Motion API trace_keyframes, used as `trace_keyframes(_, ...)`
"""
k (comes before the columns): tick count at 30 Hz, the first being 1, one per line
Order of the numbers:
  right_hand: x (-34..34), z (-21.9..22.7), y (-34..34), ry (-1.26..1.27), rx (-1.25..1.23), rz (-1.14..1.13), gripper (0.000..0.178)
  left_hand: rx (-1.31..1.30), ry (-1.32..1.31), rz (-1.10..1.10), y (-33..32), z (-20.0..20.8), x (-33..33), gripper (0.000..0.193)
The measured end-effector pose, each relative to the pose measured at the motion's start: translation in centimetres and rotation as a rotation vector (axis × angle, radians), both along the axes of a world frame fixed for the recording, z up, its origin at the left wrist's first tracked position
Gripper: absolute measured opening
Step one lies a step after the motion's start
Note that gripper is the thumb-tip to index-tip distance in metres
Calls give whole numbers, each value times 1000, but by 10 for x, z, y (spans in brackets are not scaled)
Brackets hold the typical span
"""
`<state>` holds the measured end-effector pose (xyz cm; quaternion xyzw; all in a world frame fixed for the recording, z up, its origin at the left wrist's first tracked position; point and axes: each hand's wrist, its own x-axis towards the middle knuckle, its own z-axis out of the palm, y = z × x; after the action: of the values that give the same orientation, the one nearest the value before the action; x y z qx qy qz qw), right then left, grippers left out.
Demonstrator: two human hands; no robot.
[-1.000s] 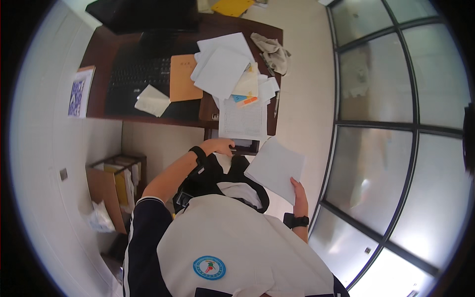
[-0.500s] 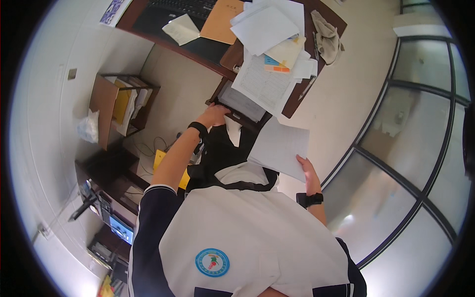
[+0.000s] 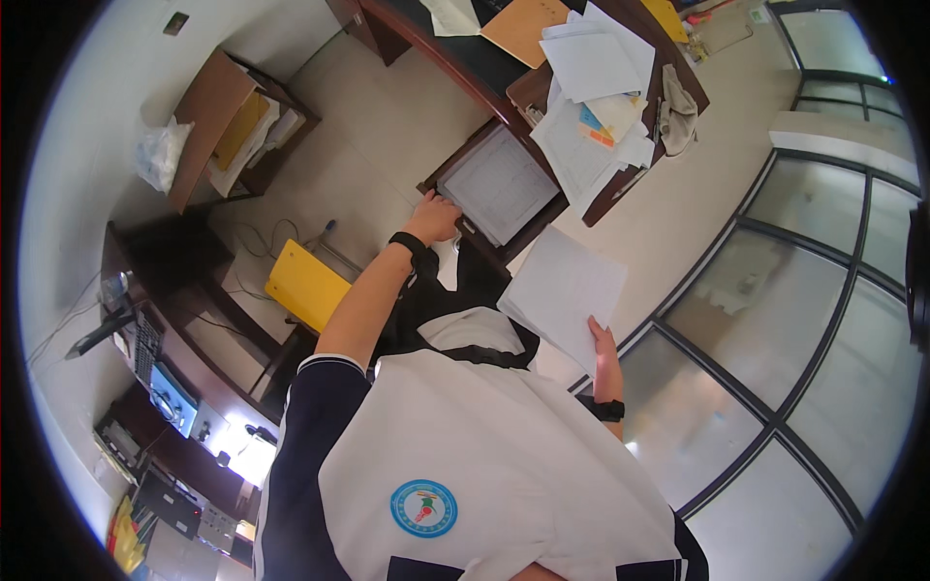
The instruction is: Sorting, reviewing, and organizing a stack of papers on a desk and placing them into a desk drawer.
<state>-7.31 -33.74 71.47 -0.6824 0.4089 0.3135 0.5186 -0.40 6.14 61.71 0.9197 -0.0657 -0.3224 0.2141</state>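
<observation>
My left hand is closed over the left end of the front of a dark brown desk drawer. The drawer is pulled well out from the desk, and printed sheets lie flat inside it. Between the fingers and thumb of my right hand is a thin stack of white paper, held just right of the drawer's front corner. The far side of the stack hides my right fingertips.
Loose papers pile on the desk beside a brown envelope and a grey cloth. Left stand a shelf unit with folders, a yellow chair and another desk with a monitor. A framed glass partition runs along the right.
The drawer has come further out with my left hand on its front, showing more of the sheets inside. My right hand still holds the paper stack. The view has shifted and turned.
</observation>
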Motion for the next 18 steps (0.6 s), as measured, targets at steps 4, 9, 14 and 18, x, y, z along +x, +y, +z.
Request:
trace_keyframes(4, -7, -3, 1, -86, 123, 16, 57, 39, -164, -20, 2, -14, -16, 26)
trace_keyframes(9, 8, 24, 90, -139, 177, 60, 54, 20, -291, 54, 2, -26, -26, 24)
trace_keyframes(14, 29, 14, 138, -128, 279, 154, 53, -58, -382, 166, 7, -26, -35, 21)
trace_keyframes(18, 53, -34, 136, 48, 289, 156, 42, -70, -415, 231, 4, -25, -34, 18)
